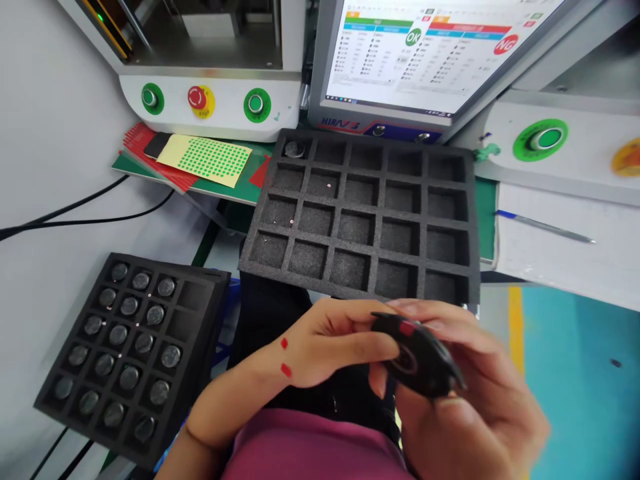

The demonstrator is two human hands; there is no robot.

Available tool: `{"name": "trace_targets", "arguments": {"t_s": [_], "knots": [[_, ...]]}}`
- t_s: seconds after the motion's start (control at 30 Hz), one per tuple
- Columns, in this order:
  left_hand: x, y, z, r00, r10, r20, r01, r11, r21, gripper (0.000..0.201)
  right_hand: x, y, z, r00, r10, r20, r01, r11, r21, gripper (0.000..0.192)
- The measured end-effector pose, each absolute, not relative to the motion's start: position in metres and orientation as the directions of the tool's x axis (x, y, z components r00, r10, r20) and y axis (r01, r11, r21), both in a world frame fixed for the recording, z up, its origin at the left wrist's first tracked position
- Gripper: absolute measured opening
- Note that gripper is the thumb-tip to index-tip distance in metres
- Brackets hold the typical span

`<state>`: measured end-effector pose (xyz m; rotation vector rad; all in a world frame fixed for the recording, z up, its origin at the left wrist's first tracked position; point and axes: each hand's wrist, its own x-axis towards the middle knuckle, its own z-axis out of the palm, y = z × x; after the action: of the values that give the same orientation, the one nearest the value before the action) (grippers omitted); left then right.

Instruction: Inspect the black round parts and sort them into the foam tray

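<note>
We read a green "OK" sign [413, 37] and a red "NG" sign [506, 45] on the screen [380, 80], partly blurred "HIRA" lettering [340, 124] on the monitor's lower frame [400, 121], and "STOP" [204, 114] on the yellow disc [211, 103] around the red button [197, 98].

Black rounded device [431, 365] | red patch [407, 327] | tilted | held between left hand [325, 340] and right hand [475, 393]

Pale wall [50, 113]; turquoise floor [583, 373] (yellow stripe [517, 327] alongside).

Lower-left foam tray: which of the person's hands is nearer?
Left. The left hand grips the black part right of the lower-left tray; the right hand grips it farther right.
</note>
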<state>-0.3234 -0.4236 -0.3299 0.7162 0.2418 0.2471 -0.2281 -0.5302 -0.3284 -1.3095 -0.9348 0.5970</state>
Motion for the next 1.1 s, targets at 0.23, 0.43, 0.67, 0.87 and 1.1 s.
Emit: {"name": "trace_targets", "arguments": {"t_s": [0.23, 0.43, 0.67, 0.87, 1.1], "knots": [[-0.326, -0.431, -0.356, 0.964, 0.201, -0.172, -0.119, 0.910, 0.398, 0.046, -0.231, -0.521, -0.327, 0.445, 0.785, 0.431, 0.124, 0.422, -0.898, 0.048], [-0.328, -0.433, -0.358, 0.979, 0.137, -0.150, -0.069, 0.918, 0.390, 0.050, -0.236, -0.522, -0.327, 0.486, 0.725, 0.489, 0.157, 0.478, -0.864, 0.049], [-0.329, -0.435, -0.361, 0.965, 0.156, -0.212, -0.036, 0.876, 0.481, 0.055, -0.239, -0.525, -0.339, 0.533, 0.652, 0.539, 0.198, 0.523, -0.829, 0.057], [-0.332, -0.418, -0.334, 0.892, 0.340, -0.299, 0.014, 0.638, 0.770, 0.045, -0.227, -0.522, -0.352, 0.534, 0.682, 0.499, 0.139, 0.511, -0.848, 0.055], [-0.329, -0.389, -0.327, 0.691, 0.478, 0.542, 0.260, -0.864, 0.431, 0.024, -0.194, -0.522, -0.373, 0.715, 0.581, 0.390, 0.208, 0.355, -0.911, 0.045]]}}
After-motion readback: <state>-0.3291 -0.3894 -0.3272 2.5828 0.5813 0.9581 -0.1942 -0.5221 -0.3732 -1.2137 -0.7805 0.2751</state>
